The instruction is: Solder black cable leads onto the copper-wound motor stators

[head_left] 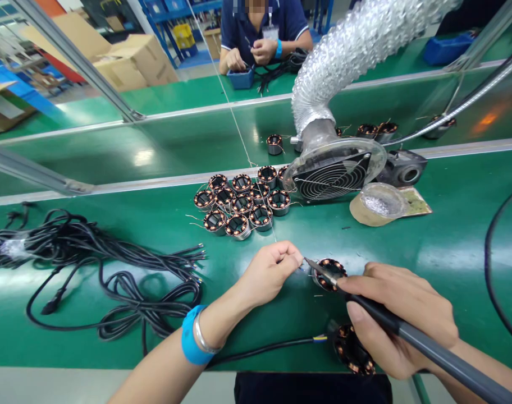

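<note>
My left hand (270,272) is closed in a pinch on a thin solder wire (239,133) that hangs from above. My right hand (401,314) grips a soldering iron (391,324) like a pen, its tip pointing left close to my left fingertips. Under the tip sits a motor stator (332,267) with copper windings, its near side partly covered by the iron. Nearer the front edge, a second stator (352,350) is partly hidden by my right hand. A black power cable (273,349) with coloured wire ends reaches it; whether they are joined I cannot tell.
Several stators (241,203) stand grouped behind my left hand. Black cables (150,292) lie at the left. At the back are a fume fan (334,178) with a silver duct (344,62) and a round tub (376,205). Across the bench, another person (264,33) handles cables.
</note>
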### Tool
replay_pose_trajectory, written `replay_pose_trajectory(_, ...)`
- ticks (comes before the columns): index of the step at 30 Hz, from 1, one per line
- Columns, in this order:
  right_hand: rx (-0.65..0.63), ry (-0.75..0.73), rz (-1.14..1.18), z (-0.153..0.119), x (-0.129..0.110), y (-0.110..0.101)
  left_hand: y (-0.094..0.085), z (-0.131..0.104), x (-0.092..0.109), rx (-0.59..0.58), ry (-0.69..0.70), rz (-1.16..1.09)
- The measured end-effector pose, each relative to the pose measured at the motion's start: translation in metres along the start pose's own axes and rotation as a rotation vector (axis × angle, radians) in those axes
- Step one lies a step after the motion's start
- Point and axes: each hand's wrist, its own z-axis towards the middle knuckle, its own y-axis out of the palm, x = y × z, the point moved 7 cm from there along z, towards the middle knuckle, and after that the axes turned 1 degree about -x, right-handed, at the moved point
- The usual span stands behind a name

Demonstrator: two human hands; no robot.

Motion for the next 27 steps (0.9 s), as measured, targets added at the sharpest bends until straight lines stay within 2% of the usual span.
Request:
replay_pose_trajectory(5,0.036,-0.003,0.000,-0.0025,0.0008,-0.0034,-0.0007,-0.0007,0.0009,-0.001,0.006,-0.005)
replay_pose_trajectory(22,0.044,0.006,0.012,-0.0035,0.0026,-0.0020,-0.0006,-0.0011,-0.0013,-0.011,0.011,-0.011)
replay_pose_trajectory(27,0.063,-0.031,0.022,-0.0014,0.0047,-0.0026,-0.0008,-0.0002,-0.0023,-0.013,-0.003,-0.018)
